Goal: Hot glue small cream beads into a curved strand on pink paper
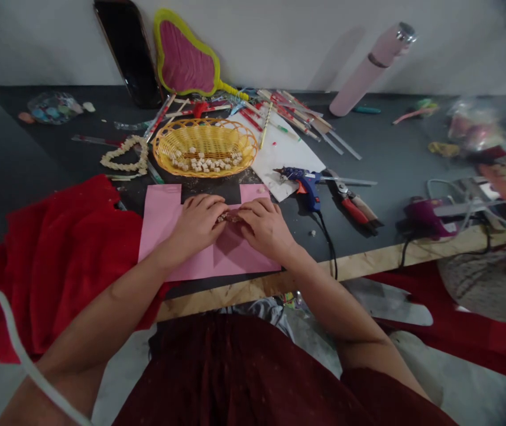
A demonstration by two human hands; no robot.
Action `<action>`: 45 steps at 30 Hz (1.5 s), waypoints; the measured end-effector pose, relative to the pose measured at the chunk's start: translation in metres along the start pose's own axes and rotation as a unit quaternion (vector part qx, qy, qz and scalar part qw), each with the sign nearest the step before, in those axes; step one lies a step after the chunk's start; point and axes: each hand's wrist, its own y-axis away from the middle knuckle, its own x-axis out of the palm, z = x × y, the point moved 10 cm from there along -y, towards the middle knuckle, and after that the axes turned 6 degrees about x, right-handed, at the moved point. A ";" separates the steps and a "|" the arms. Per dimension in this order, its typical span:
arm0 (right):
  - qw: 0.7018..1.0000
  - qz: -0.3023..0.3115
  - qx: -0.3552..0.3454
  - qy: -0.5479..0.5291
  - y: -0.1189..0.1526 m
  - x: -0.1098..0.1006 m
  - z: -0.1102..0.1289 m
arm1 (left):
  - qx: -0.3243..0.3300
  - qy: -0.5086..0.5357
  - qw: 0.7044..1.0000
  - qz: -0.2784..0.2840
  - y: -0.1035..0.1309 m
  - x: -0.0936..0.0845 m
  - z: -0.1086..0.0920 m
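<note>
Front edge of counter (359, 262) = pale raw wood, runs just below pink sheet (191, 269); both forearms cross it. L side tight: red cloth (71, 236) lies under/beside L forearm & meets sheet's L edge. Far side: yellow basket (204, 148) just beyond sheet, narrow dark strip btwn. R side: blue glue gun (307, 186) near R hand, nozzle pointing L, black cord (326, 236) dropping over front edge; red-handled pliers (354, 204) just beyond it. Wider stretch of dark surface R of pliers, up to purple item (430, 216) w/ cords.

Left hand (202, 222) & right hand (264, 225) meet over sheet's mid/upper part, palms down, backs up, forearms angled in from both sides. Fingers of both curled, pinching small knobbly piece (227, 218) btwn tips; exact grip partly hidden by hands.

Piece sits over sheet, btwn the 2 hands; touching sheet or not, can't tell. Looks brownish w/ pale bumps, mostly covered. Sheet is flat, notched at top, shadowed under hands. Small pale cubes (211, 164) lie loose in basket; pale knobbly heart shape (124, 157) lies L of basket.
</note>
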 end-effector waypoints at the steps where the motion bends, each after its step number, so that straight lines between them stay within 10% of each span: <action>1: 1.000 -0.001 -0.001 -0.003 0.000 0.000 0.000 | -0.001 0.000 1.000 -0.002 0.000 0.000 0.000; 45: 1.000 -0.013 0.002 -0.020 -0.004 0.003 -0.001 | -0.007 0.025 1.000 -0.007 0.001 -0.005 0.005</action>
